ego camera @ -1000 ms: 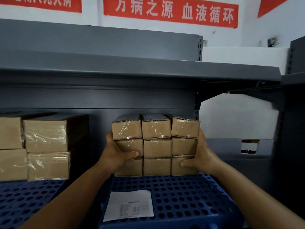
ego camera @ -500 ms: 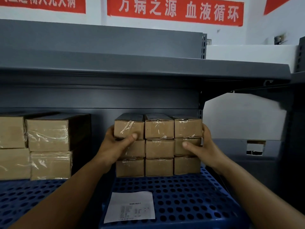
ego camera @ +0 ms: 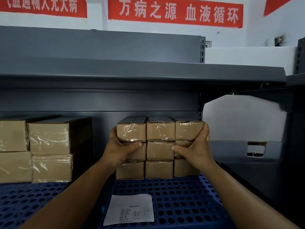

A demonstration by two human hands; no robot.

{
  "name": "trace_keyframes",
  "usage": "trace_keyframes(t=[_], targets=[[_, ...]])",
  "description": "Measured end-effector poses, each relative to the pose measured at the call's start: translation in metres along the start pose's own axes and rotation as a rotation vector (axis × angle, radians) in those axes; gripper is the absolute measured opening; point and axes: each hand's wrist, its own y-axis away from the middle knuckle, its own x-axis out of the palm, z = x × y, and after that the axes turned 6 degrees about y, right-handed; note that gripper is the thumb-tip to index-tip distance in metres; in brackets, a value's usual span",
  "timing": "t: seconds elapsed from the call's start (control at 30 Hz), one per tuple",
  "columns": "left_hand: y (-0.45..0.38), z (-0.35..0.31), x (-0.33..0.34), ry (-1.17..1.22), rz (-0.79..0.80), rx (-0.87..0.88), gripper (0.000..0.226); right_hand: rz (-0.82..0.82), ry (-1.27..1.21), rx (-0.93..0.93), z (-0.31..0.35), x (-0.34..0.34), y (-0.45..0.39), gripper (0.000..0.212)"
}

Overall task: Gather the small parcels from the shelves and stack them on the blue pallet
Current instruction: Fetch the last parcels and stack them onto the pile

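- Fingers of the left hand [ego camera: 121, 150] and right hand [ego camera: 195, 150] clamp the top row of parcels [ego camera: 160, 130] from opposite ends.
- The row's long axis runs left to right between the palms, both hands equally near.

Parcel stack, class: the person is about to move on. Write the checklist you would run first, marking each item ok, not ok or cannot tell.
1. Left hand grips the stack's left side: ok.
2. Right hand grips the right side: ok.
3. Parcels in three even columns, three high: ok.
4. Bottom row sits flat on the blue pallet: ok.
5. Paper sheet lies apart from the stack: ok.
6. Stack's back edge against the shelf wall: cannot tell.
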Motion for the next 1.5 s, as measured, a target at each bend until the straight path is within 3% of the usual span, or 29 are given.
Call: trace_keyframes(t=[0.2, 0.37, 0.5, 0.83, 1.0, 1.23, 1.4, 1.5], targets=[[0.001, -0.003, -0.003, 0.039, 0.016, -0.032, 0.083, 0.053, -0.047, -0.022, -0.002, -0.003, -0.001, 0.116], [0.000, -0.003, -0.008, 0.084, 0.013, -0.079, 0.058, 0.066, -0.055, 0.010, 0.000, -0.006, -0.005, 0.073], [-0.003, -0.003, -0.006, 0.045, 0.007, -0.083, 0.061, 0.070, -0.037, 0.011, 0.001, -0.010, -0.007, 0.055], [-0.004, -0.002, -0.009, -0.003, 0.025, -0.103, 0.066, 0.081, -0.064, 0.053, 0.004, -0.013, -0.005, 0.052], [-0.001, -0.002, -0.008, 0.003, 0.036, -0.108, 0.090, 0.065, -0.128, 0.077, 0.004, -0.011, -0.004, 0.062], [0.001, -0.004, -0.004, 0.065, -0.012, -0.090, 0.066, 0.053, -0.144, 0.085, 0.002, -0.015, -0.003, 0.062], [-0.001, -0.001, -0.007, 0.078, -0.012, -0.082, 0.080, 0.069, -0.139, 0.112, 0.002, -0.017, -0.001, 0.088], [0.000, -0.002, -0.008, 0.101, -0.026, -0.075, 0.078, 0.070, -0.136, 0.109, 0.003, -0.019, 0.001, 0.092]])
